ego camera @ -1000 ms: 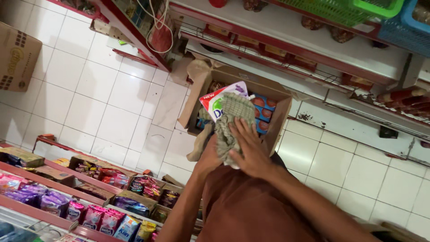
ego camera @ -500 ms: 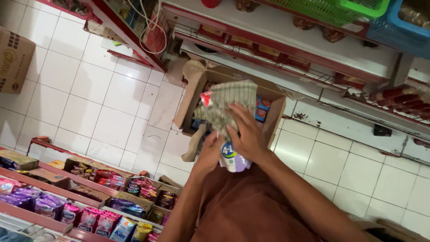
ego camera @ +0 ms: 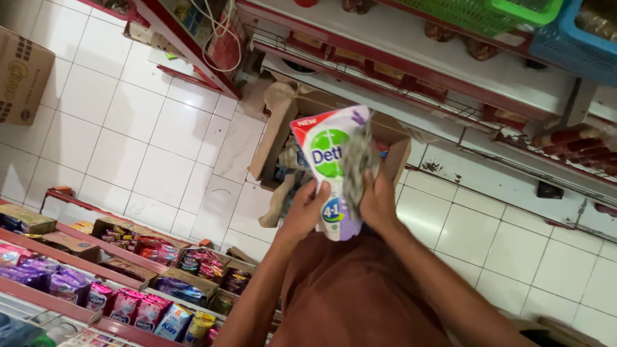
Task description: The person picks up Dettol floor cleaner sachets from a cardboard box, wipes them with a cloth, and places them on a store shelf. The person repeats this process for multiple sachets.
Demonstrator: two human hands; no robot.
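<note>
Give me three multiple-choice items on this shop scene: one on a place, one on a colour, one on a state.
1. Where is the open cardboard box?
A. on the tiled floor
B. on the top shelf
C. in the blue basket

2. What colour is the pouch mostly?
A. black
B. white with green and purple
C. orange

3. What is the right hand doing?
A. hanging free
B. pressing a grey cloth against the pouch
C. gripping a shelf

Answers: 1 A, it sits on white tiles; 2 B, those colours show on its front; 3 B, while the left hand grips the pouch.
</note>
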